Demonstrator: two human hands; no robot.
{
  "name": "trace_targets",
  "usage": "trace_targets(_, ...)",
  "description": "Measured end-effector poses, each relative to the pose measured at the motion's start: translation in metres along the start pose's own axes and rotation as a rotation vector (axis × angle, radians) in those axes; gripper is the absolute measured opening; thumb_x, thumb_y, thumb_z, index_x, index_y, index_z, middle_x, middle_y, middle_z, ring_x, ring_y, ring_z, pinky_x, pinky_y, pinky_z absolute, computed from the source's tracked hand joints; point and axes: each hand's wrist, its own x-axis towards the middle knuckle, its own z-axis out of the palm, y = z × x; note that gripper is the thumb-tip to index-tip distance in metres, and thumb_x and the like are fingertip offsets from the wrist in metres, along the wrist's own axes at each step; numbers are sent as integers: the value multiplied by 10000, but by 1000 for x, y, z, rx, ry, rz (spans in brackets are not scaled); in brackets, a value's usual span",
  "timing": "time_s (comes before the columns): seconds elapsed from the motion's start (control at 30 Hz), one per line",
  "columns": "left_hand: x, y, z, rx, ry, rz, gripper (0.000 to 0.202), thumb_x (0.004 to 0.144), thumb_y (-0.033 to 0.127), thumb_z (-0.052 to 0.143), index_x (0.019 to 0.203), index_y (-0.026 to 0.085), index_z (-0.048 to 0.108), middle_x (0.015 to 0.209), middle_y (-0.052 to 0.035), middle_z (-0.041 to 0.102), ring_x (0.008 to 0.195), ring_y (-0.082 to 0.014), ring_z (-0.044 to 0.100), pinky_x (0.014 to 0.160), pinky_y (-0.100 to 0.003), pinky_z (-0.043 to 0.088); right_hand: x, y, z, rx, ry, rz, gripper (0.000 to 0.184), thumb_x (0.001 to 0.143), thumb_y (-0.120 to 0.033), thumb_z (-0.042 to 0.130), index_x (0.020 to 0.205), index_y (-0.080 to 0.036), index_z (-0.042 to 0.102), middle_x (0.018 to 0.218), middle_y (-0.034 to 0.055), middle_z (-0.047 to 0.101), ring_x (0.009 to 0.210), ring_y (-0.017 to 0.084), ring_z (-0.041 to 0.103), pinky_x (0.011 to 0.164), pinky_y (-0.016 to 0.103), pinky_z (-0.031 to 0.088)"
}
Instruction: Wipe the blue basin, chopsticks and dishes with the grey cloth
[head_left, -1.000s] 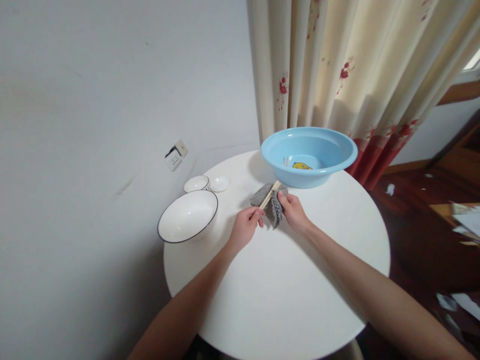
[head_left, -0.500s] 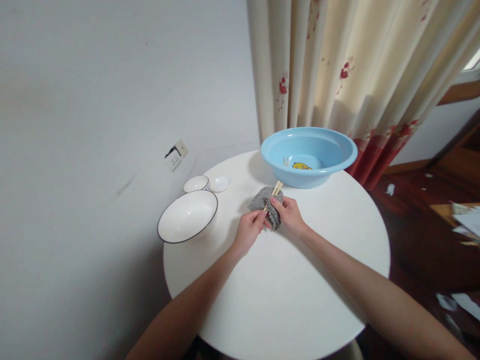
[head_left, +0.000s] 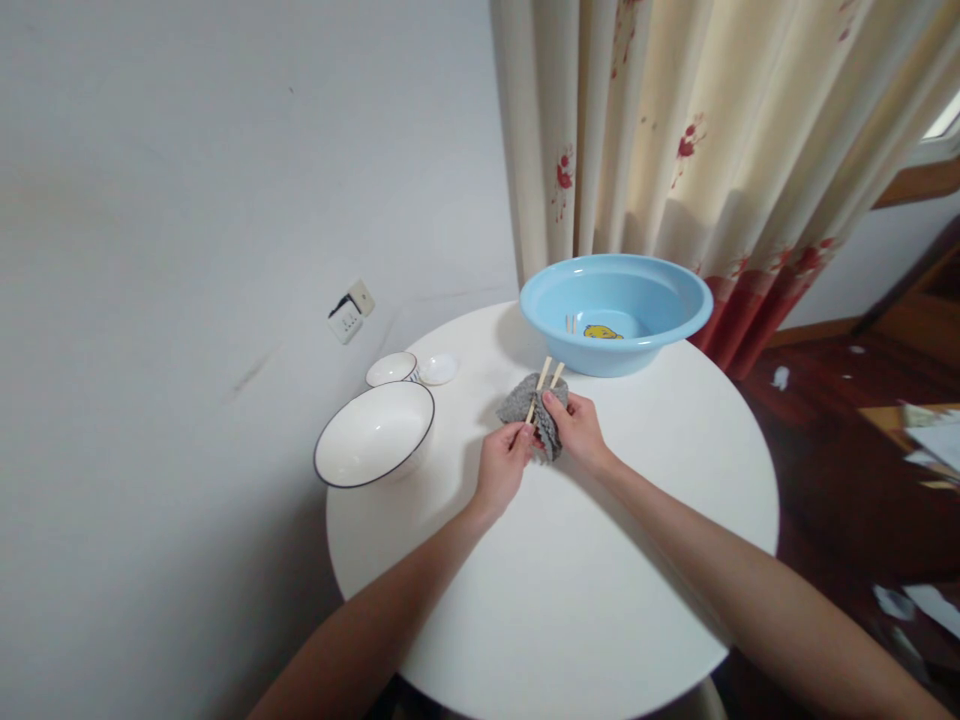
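A pair of pale wooden chopsticks (head_left: 541, 378) is held over the table, their upper ends apart and pointing away from me. My left hand (head_left: 504, 462) is closed on the lower end of the chopsticks. A crumpled grey cloth (head_left: 517, 402) lies around and behind them. My right hand (head_left: 579, 428) pinches the cloth, thumb on top, with one chopstick passing close by its thumb. How much of that chopstick is inside the cloth is hidden. Just beyond the hands stands a light blue basin (head_left: 615, 356) with a yellow duck picture and thin sticks inside.
On the left of the round white table (head_left: 570, 600) stand a large white bowl (head_left: 375, 435) with a dark rim, a smaller bowl (head_left: 391, 368) and a small white dish (head_left: 439, 369). The wall (head_left: 225, 200) borders the left, a curtain (head_left: 645, 130) the back.
One chopstick has come free of the cloth's folds and now lies across its front, apart from the other at the top. My left hand has shifted slightly; the right stays put.
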Motion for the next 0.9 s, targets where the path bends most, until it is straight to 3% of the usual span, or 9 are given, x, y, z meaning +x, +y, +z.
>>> trace_targets(0.27, 3, -3, -4, 61, 31, 55, 322, 907, 404, 533, 755, 138, 632, 610, 14, 545, 520, -85, 372, 498, -218, 282, -2, 2, 2, -33, -98, -43, 501, 720, -642, 694, 705, -147, 620, 613, 5, 590, 547, 121, 492, 505, 236, 417)
trace_targets(0.43, 2, 0, -3, 48, 25, 35, 352, 897, 441, 552, 774, 131, 662, 547, 31, 490, 500, -88, 355, 481, -222, 260, -2, 2, 1, -75, -45, -33, 489, 723, -615, 703, 682, -134, 625, 600, 5, 579, 538, 118, 474, 488, 235, 393)
trace_targets(0.53, 2, -1, -2, 47, 15, 30, 379, 897, 464, 552, 774, 130, 680, 562, 16, 534, 491, -87, 357, 472, -226, 247, 0, 1, -2, -88, -19, -25, 477, 741, -604, 690, 670, -137, 622, 592, 7, 580, 528, 122, 473, 482, 237, 383)
trace_targets(0.73, 2, -7, -1, 112, 7, 31, 369, 883, 445, 564, 830, 127, 743, 693, -39, 685, 513, -96, 399, 482, -231, 256, 15, -2, -18, -111, 154, -85, 482, 753, -602, 674, 721, -121, 681, 622, 3, 601, 561, 123, 472, 517, 236, 380)
trace_targets(0.9, 0, -7, 1, 126, -8, 21, 380, 876, 453, 568, 833, 123, 751, 646, -32, 665, 498, -96, 374, 477, -233, 238, 28, -8, -33, -68, 323, -125, 495, 745, -619, 671, 694, -128, 656, 629, 1, 602, 586, 133, 485, 533, 242, 383)
